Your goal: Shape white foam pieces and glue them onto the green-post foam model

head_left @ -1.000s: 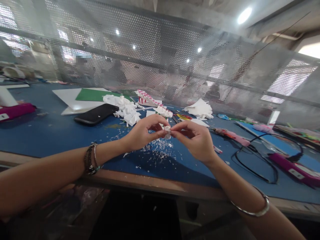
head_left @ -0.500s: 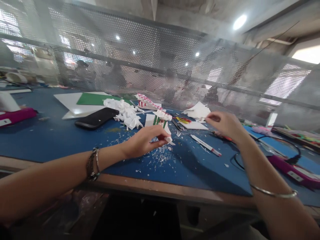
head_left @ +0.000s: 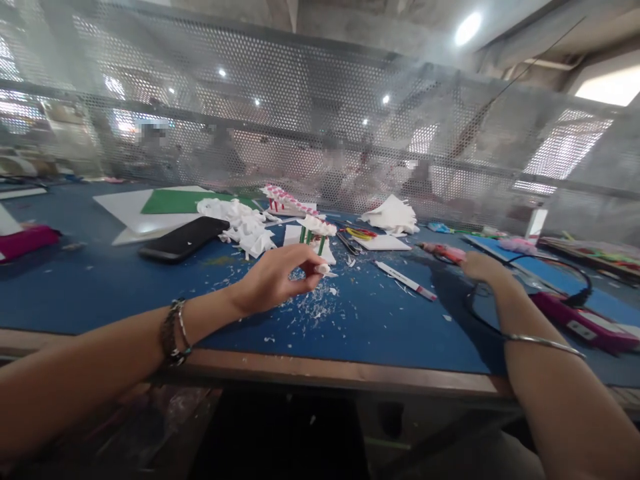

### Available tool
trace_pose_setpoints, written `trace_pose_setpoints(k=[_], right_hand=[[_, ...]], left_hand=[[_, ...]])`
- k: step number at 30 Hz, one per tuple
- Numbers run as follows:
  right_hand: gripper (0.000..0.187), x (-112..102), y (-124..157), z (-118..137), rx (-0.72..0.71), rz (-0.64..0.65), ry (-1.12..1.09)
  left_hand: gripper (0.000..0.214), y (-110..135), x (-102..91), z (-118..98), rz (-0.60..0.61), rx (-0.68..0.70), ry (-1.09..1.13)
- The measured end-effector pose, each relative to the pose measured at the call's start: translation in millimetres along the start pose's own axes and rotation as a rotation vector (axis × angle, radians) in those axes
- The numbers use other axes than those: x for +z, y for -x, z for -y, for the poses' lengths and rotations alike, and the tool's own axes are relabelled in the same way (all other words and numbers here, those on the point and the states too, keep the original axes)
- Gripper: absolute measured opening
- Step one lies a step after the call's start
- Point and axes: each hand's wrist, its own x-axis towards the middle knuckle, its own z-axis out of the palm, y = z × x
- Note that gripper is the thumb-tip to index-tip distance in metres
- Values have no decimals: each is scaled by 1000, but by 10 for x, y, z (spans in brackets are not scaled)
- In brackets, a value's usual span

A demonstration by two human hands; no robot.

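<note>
In the head view, the left hand (head_left: 277, 279) pinches a small white piece (head_left: 323, 269) between thumb and fingers — at the middle, above the table (head_left: 370, 333). The right hand (head_left: 486, 268) is at the pink tool (head_left: 449, 254), on the right — whether gripping, I cannot tell.

Blue table (head_left: 100, 293); white scraps (head_left: 320, 310); apparently phone (head_left: 183, 241)

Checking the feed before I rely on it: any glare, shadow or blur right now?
All head view: a ceiling light glares at upper right; a dark shadow crosses the blue tabletop by the right forearm; the right hand looks slightly blurred; the white piece in the left hand shows little detail.
</note>
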Motion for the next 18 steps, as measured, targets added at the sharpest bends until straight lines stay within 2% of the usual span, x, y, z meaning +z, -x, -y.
trace_pose_setpoints(k=[3,5,7,9,15,18], right_hand=[[27,-85,-86,275,65,47,90],[21,-102,-137,511,94,31,136],[25,-75,-165,754,94,26,149],[30,-20,-167,968,76,33,151],[29,95,-87,1321,-156,-99,135],[33,111,-28,1425,-258,-83,87]], left_hand=[[7,-4,-27,30,14,127,-86],[7,-10,-52,65,18,216,-180],[7,-21,-78,101,-3,241,-277],[7,-32,-95,128,-21,210,-340],[12,-50,-108,133,-10,130,-525],[12,-56,-109,113,-9,139,-628]])
